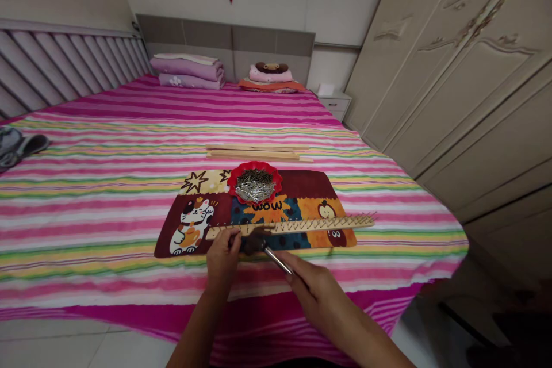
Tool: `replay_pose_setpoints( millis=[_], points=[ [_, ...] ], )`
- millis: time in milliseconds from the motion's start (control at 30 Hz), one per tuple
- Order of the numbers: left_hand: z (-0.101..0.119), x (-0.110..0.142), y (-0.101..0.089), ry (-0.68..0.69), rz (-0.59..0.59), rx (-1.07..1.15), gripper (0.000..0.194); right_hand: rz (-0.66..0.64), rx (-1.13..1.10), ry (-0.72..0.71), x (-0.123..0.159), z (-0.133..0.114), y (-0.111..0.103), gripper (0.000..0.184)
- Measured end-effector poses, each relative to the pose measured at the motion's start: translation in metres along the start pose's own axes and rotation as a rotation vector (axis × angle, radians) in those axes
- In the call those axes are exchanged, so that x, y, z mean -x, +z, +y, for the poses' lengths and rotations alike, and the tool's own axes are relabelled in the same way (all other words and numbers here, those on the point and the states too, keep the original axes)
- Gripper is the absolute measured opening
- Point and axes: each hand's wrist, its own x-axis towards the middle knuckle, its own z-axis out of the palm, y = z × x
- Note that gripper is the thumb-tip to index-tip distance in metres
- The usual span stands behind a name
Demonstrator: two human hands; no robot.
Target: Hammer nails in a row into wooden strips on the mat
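Note:
A long wooden strip (297, 225) lies across a patterned mat, with a row of nails standing along it, several of them leaning. My left hand (223, 256) is closed on the strip near its left end, thumb and fingers together; whether a nail is also between them I cannot make out. My right hand (313, 284) grips a hammer (276, 259) by its metal shaft. The hammer's dark head, blurred, is over the strip just right of my left fingers. Behind the strip, a red scalloped bowl (233, 184) holds many loose nails, some dark and some silvery.
The mat (310, 184) rests on a bed with a striped sheet (107, 207). More wooden strips (254, 154) lie behind the bowl. Folded bedding (190, 72) is stacked by the headboard, and a dark grey item (21, 146) lies at the far left. A wardrobe (452, 57) stands at right.

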Motion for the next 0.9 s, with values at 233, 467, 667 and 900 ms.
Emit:
replay_pose_setpoints(
  millis=[233,467,667,900],
  points=[
    [0.020,-0.007,-0.021,-0.036,0.032,-0.030,0.026,-0.004,-0.210,0.346,0.072,0.078,0.002,0.038],
    [0.057,-0.079,-0.008,0.183,-0.128,-0.304,0.019,0.122,-0.432,0.679,0.094,0.132,0.023,0.055],
    [0.063,-0.123,0.038,0.244,-0.433,-0.626,0.020,0.122,-0.539,0.789,0.093,0.142,0.030,0.065],
    [0.060,-0.131,0.050,0.201,-0.455,-0.672,0.016,0.136,-0.569,0.805,0.092,0.140,0.030,0.064]
  ],
)
